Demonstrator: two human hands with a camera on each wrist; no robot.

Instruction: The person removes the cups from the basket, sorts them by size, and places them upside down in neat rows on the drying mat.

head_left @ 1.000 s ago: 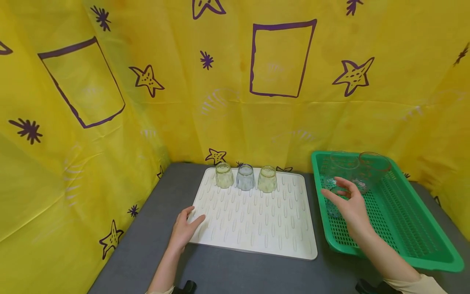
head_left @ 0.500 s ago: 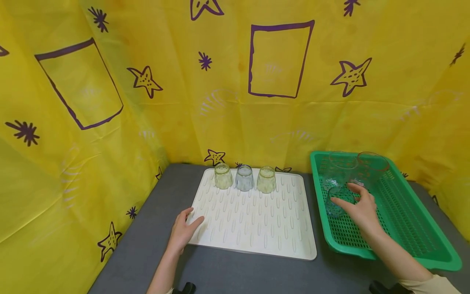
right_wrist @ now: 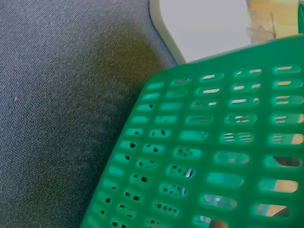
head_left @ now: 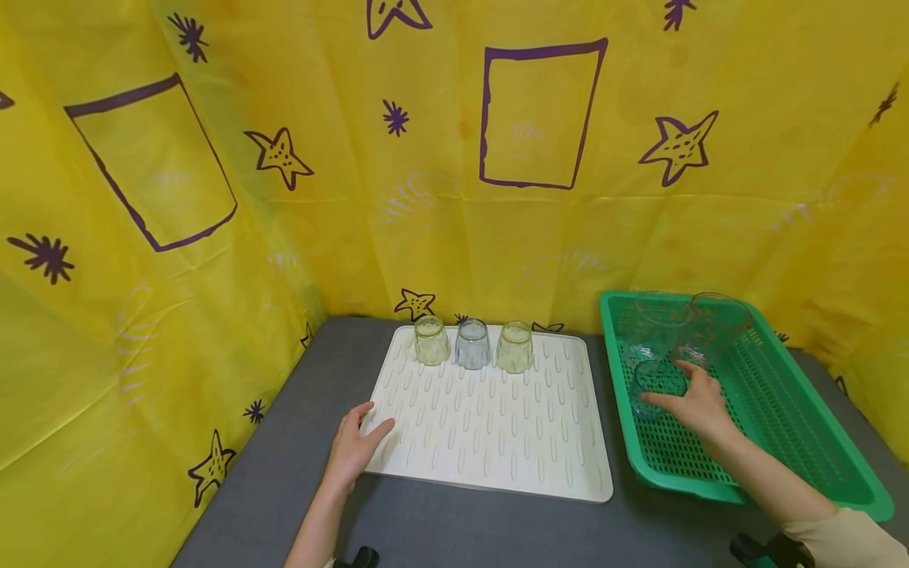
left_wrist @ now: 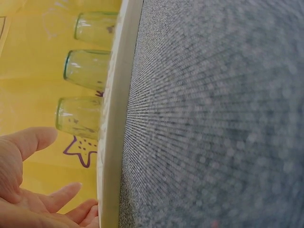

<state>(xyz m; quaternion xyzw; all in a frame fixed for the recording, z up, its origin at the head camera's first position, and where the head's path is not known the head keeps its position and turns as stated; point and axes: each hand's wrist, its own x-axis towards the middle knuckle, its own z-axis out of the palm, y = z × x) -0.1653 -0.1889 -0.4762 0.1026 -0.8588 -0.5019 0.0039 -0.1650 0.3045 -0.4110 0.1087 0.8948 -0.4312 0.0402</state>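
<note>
In the head view, my right hand reaches into the green basket at a blue-tinted glass. The thumb lies across the near side of this glass and the fingertips are by its far right rim; I cannot tell whether they grip it. Most of that hand is hidden behind the basket wall in the right wrist view. My left hand rests at the left edge of the white drying mat, fingers relaxed and holding nothing. Along the mat's back stand upside-down glasses: yellowish, bluish and yellowish-green.
Two larger clear glasses stand at the back of the basket, one with a plain rim and one with a reddish rim. The dark grey table extends in front. A yellow patterned cloth hangs behind and at the sides.
My right hand has moved down and slightly right, to the blue-tinted glass, with thumb and fingers spreading wider. The left hand and the glasses on the mat stay in place.
</note>
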